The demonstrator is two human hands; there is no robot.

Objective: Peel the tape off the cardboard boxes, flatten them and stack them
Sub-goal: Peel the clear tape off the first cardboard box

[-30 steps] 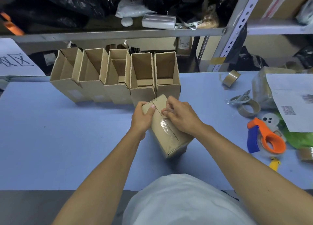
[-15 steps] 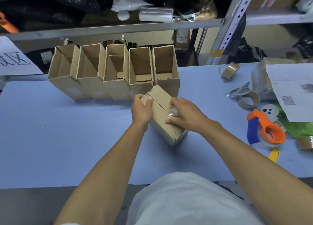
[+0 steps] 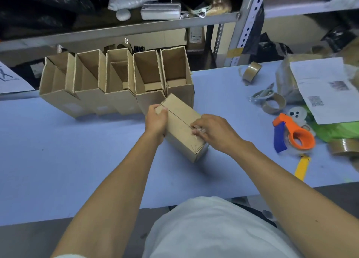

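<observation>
A small closed cardboard box (image 3: pixel 180 121) lies tilted on the blue table, its top seam bare along most of its length. My left hand (image 3: pixel 156 120) grips the box's far left corner. My right hand (image 3: pixel 211 130) pinches a crumpled strip of clear tape (image 3: pixel 199 130) that still clings to the near end of the seam. Behind the box, a row of several open cardboard boxes (image 3: pixel 116 83) stands side by side, tops open, leaning toward the shelf.
To the right lie an orange and blue tape dispenser (image 3: pixel 293 139), a yellow knife (image 3: pixel 302 165), scissors (image 3: pixel 262 94), brown tape rolls (image 3: pixel 251 71), and a wrapped parcel under printed paper (image 3: pixel 326 88). A metal shelf (image 3: pixel 136 27) with bags runs across the back. The table's front edge (image 3: pixel 116 213) is near my body.
My right hand has pulled the tape along the seam toward me, baring the box top. The box has come down onto the table and shifted slightly.
</observation>
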